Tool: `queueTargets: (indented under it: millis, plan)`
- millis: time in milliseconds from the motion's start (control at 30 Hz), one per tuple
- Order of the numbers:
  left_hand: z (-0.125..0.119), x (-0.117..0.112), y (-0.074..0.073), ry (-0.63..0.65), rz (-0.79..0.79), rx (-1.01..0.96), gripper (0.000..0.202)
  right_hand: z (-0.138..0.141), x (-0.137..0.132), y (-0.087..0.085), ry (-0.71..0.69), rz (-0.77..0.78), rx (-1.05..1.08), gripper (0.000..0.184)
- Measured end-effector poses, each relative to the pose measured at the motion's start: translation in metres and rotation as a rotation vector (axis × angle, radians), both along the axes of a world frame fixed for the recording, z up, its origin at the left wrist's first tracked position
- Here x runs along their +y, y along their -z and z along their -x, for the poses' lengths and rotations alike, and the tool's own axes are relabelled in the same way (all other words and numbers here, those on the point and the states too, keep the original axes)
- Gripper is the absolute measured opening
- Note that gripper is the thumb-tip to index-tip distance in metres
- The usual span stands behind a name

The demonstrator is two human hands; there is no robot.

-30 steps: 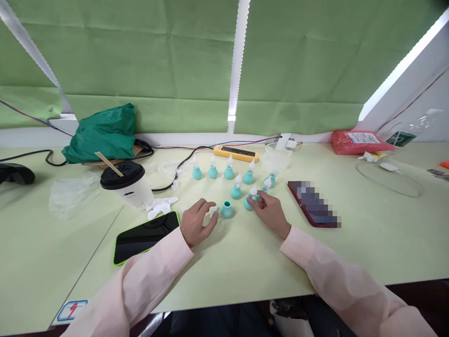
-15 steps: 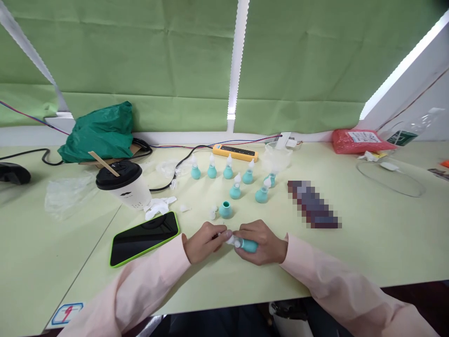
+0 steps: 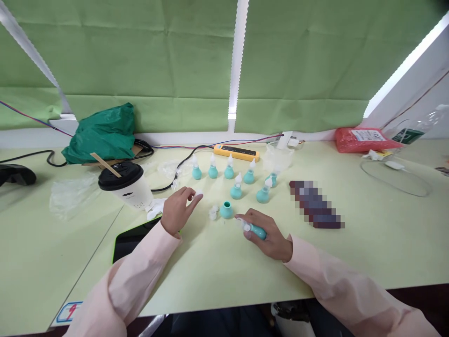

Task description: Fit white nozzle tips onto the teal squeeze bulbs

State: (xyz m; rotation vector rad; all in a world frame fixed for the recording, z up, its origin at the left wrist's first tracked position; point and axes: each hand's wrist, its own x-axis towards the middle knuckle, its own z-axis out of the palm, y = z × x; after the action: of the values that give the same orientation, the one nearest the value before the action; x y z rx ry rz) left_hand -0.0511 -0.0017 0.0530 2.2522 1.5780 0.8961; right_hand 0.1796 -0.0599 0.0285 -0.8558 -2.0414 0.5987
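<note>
Right of the frame's lower centre, the right hand (image 3: 269,237) grasped a teal, rounded bulb (image 3: 258,232) with a translucent tip (image 3: 242,224), tilted leftward. Left of centre, the left hand (image 3: 177,210) pinched a small whitish piece (image 3: 198,193) (its shape unclear). An open-necked teal bulb (image 3: 226,211) stood upright between them on the pale green tabletop (image 3: 217,276).

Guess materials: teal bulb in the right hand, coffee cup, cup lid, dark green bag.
Bulb in the right hand: likely rubber or silicone, satin; even teal color, soft sheen.
Cup: probably paper, smooth; white with printed marks, though plastic is possible.
Lid: likely molded plastic; black, raised rim.
Bag: seems thin plastic film; sharp creases, slight shine.
</note>
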Motion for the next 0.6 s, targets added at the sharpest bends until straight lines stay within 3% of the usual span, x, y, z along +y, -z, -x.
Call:
queueTargets:
  millis: [100,200,300,400,500,600]
  plan:
    - [-0.001,0.008,0.015,-0.094,-0.133,0.449,0.020,0.003,0.000,-0.001,0.029,0.077,0.001,0.026]
    - [-0.004,0.011,0.031,-0.061,-0.123,0.637,0.020,0.004,0.000,-0.002,0.066,0.157,-0.007,0.025]
    - [-0.004,0.011,0.034,-0.049,-0.139,0.603,0.026,0.003,-0.001,-0.002,0.086,0.258,0.021,0.023]
    - [-0.005,0.004,0.028,-0.036,-0.318,0.406,0.033,0.005,-0.003,-0.003,0.081,0.354,0.056,0.019]
    - [-0.015,-0.013,0.020,0.146,-0.565,0.201,0.034,0.009,-0.004,-0.002,0.065,0.394,0.110,0.019]
    - [-0.031,-0.030,0.016,0.376,-0.620,0.192,0.036,0.012,-0.006,0.001,0.061,0.415,0.199,0.017]
